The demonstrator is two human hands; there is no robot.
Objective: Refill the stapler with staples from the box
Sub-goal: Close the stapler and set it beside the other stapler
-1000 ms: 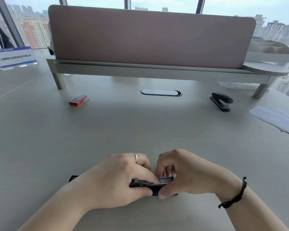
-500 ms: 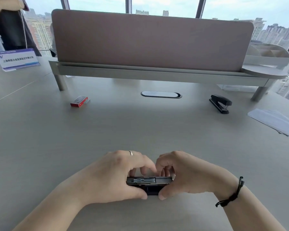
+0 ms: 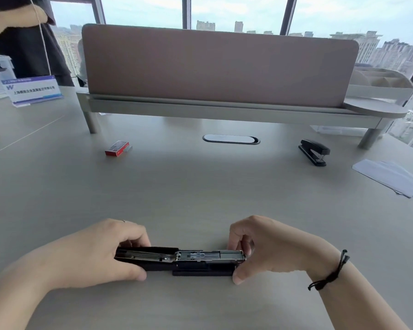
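2 hands hold the stapler (image 3: 180,259), opened flat on the desk (image 3: 200,191) near its front edge: the left hand (image 3: 98,252) pinches its lid end, the right hand (image 3: 270,246) its metal magazine end. The staple box (image 3: 117,148) lies well apart, far left.

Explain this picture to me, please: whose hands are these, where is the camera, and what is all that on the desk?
No machine here: a person wears a camera on the head, looking down at their own hands. The left hand and right hand hold a black stapler swung open flat on the grey desk, its metal staple channel showing. The red staple box lies further back on the left, untouched. A second stapler, closed, sits back right, near some white papers. Behind them stands a pinkish divider screen, with windows and city buildings beyond. Another person stands at the top left corner, partly seen.
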